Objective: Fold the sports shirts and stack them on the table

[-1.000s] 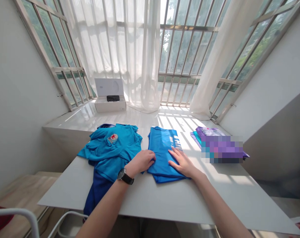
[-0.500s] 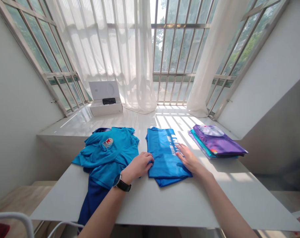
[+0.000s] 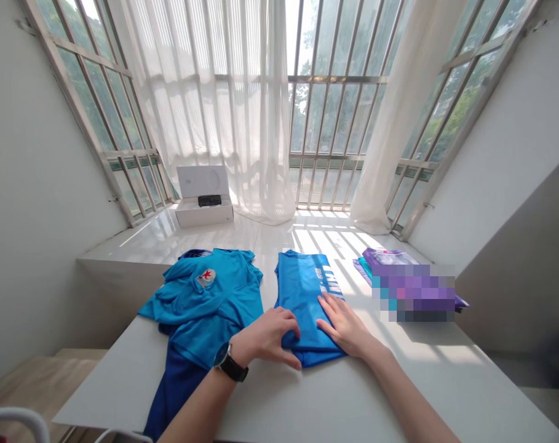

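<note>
Blue shirt (image 3: 302, 292): folded to rough rect., wht print (image 3: 331, 280) nr R edge, under-layer poking out at near end
Shirt spot: on wht table (image 3: 279, 409), btwn teal shirt (image 3: 214, 301) (L) & purple stack (image 3: 411, 289) (R)
L hand (image 3: 270, 335): thumb & fingers wide apart, curved at near-L corner
R hand (image 3: 346, 326): flat on fabric, fingers spread, nothing gripped
Vs 0.5 s ago: L hand slid nearer along L edge, thumb now out; R hand a bit further in, hiding more print
</note>
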The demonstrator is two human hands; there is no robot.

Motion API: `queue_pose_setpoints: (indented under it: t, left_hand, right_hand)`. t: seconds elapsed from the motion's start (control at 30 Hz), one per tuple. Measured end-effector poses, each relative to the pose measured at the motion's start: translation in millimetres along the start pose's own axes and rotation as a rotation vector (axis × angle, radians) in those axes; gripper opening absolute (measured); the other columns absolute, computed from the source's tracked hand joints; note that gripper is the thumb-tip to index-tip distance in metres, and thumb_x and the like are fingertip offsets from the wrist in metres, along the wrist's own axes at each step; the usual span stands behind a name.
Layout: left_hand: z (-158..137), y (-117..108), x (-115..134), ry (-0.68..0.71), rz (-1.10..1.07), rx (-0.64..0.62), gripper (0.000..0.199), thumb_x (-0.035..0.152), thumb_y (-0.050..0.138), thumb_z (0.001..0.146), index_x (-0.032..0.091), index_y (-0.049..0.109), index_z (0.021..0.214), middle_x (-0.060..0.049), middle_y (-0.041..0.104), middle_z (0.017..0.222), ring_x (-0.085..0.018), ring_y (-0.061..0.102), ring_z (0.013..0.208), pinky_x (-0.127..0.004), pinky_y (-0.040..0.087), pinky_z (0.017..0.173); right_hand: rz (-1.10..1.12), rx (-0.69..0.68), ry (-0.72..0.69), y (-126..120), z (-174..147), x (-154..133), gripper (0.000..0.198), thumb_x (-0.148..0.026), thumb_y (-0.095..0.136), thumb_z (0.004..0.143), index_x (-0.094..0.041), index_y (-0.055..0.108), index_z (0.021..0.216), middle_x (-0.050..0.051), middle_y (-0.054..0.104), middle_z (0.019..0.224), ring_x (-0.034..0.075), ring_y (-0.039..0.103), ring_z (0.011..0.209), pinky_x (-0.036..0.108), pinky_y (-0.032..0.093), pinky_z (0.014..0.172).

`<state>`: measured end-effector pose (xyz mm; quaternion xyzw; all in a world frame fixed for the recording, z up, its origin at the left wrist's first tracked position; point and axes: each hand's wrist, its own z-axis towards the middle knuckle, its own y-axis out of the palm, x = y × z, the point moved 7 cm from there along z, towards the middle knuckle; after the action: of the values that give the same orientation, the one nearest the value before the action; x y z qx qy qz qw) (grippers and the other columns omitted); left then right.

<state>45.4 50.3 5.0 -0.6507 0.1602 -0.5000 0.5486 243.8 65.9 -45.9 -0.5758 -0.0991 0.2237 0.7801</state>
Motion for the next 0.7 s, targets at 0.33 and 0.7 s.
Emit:
queue_pose_setpoints:
  t: [0.33,0.7]
  left_hand:
    - [-7,-2,0,-0.094,0.019,-0.134,0.021,0.035,0.081,0.074,0.023,0.068,0.085,-0.001,0.062,0.125,-0.025,0.059,0.114,-0.035,0.047,0.098]
    - [-8,-3,-7,-0.133,-0.020,-0.089,0.008,0.018,0.074,0.076,0.021,0.073,0.084,-0.004,0.067,0.124,-0.023,0.065,0.108,-0.031,0.052,0.094]
  right_hand:
    - [-0.062,0.045,0.024,2,0,4,0.058,-0.050,0.050,0.098,-0.022,0.051,0.149,0.013,0.046,0.155,0.034,0.049,0.140,0.052,0.048,0.110]
    - [0.176,0.033,0.034,-21,13,-19,0.037,-0.035,0.056,0.096,-0.020,0.067,0.127,0.014,0.056,0.148,0.032,0.049,0.139,0.049,0.046,0.113]
